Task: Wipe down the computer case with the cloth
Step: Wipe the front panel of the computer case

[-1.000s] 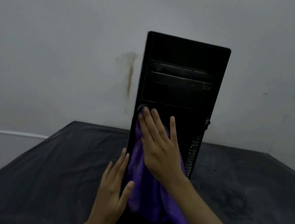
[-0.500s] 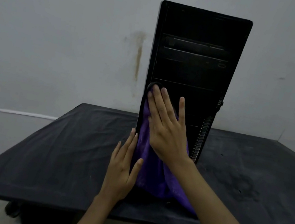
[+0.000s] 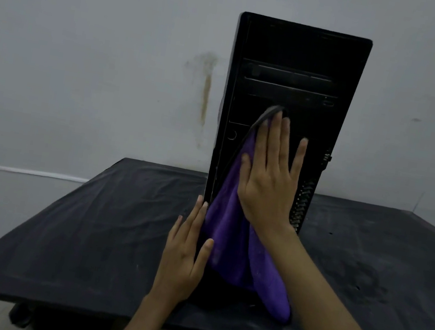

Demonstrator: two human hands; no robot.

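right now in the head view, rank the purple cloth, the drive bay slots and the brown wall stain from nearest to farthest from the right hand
1. purple cloth: pressed under the right hand against the case front.
2. drive bay slots: just above its fingertips.
3. brown wall stain: on the wall, left of the case.

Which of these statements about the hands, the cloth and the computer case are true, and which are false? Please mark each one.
1. The right hand presses the purple cloth flat against the front of the computer case. True.
2. The left hand holds the cloth. False: its straight fingers rest against the case's lower left edge.
3. The case lies on its side on the table. False: it stands upright.
4. The cloth's lower part hangs down to the table. True.
5. The cloth is folded on top of the case. False: it hangs on the front.
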